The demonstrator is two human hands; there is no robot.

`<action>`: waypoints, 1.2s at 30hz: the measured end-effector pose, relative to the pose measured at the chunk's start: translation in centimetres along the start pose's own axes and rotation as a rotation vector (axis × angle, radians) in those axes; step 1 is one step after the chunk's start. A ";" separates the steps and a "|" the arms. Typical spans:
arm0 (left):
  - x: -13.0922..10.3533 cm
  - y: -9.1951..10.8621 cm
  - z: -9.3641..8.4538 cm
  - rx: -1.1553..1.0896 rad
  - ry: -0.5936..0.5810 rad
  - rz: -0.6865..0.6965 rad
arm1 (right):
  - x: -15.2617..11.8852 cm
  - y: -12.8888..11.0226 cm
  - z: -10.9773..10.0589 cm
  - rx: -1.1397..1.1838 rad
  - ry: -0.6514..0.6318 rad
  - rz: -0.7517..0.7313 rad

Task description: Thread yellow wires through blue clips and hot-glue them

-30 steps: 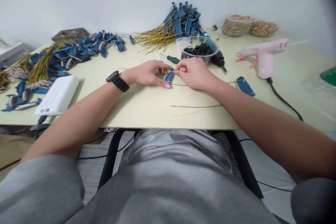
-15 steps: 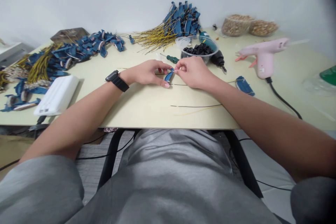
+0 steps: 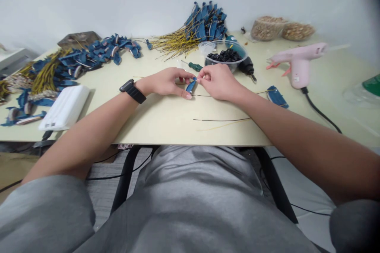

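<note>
Between thumb and fingers my left hand point(image 3: 172, 82) holds a small blue part with wires point(image 3: 191, 85) against the tabletop. My right hand point(image 3: 218, 81) is closed in a pinch at the right end of this part, where a thin wire seems to show; the fingertips hide exactly what they grip. Thin dark wires run out beside both hands. A second blue part point(image 3: 277, 97) with wires lies to the right, behind my right forearm. A dark and a yellow wire point(image 3: 221, 120) reach out in front of my right wrist.
Behind my hands stand a clear tub point(image 3: 227, 62) of small black pieces, a green screwdriver point(image 3: 195, 66) and a dark power tool point(image 3: 247, 67). A pink glue gun point(image 3: 298, 61) is right. Heaped blue parts point(image 3: 204, 23) lie at the back; a white power bank point(image 3: 64, 107) sits left.
</note>
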State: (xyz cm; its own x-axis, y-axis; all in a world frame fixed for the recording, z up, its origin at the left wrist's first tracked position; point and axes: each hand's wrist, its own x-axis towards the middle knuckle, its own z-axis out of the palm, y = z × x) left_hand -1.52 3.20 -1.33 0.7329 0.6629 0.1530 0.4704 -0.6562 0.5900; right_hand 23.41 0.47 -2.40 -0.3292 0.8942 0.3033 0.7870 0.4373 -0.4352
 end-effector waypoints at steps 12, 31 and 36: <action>0.0 0.0 0.0 0.017 0.001 -0.021 | 0.0 0.0 0.0 -0.001 0.007 -0.015; 0.1 -0.8 0.7 0.042 0.061 0.030 | 0.0 0.3 0.2 0.106 0.022 -0.023; 0.0 -0.2 0.6 0.028 0.085 0.052 | -0.1 0.0 0.0 0.127 0.022 -0.007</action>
State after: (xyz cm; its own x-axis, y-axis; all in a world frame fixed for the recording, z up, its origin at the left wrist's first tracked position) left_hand -1.35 3.14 -1.94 0.7130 0.6549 0.2504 0.4472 -0.6999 0.5569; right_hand 23.43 0.41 -2.37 -0.3216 0.8894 0.3250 0.7120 0.4534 -0.5362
